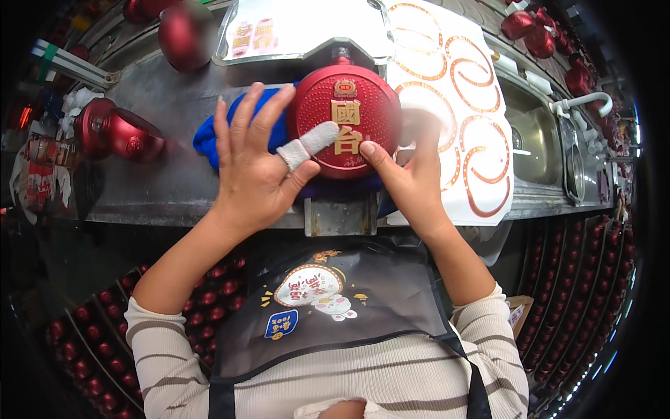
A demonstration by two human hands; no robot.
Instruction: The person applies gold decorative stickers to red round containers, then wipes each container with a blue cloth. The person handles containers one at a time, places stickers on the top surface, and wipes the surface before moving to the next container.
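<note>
A round, flat-faced red bottle (314, 107) lies on a blue cloth (207, 137), its neck pointing away from me. Raised gold characters and a small gold emblem run down its dotted face. My left hand (251, 167) is at the bottle's left, fingers spread. Its index finger, wrapped in a white fabric finger cover (314, 141), touches the face beside the lower character. On the other side, my right hand (416, 180) grips the bottle's edge, thumb on the face. Its other fingers are blurred, with a white cover among them.
A sheet of red-and-gold curved decals (484, 180) lies at the right, before a steel sink (539, 136). Behind the bottle is a metal tray (222, 55) with decal paper. More red bottles (135, 137) stand at the left. A metal block (340, 217) projects from the table edge.
</note>
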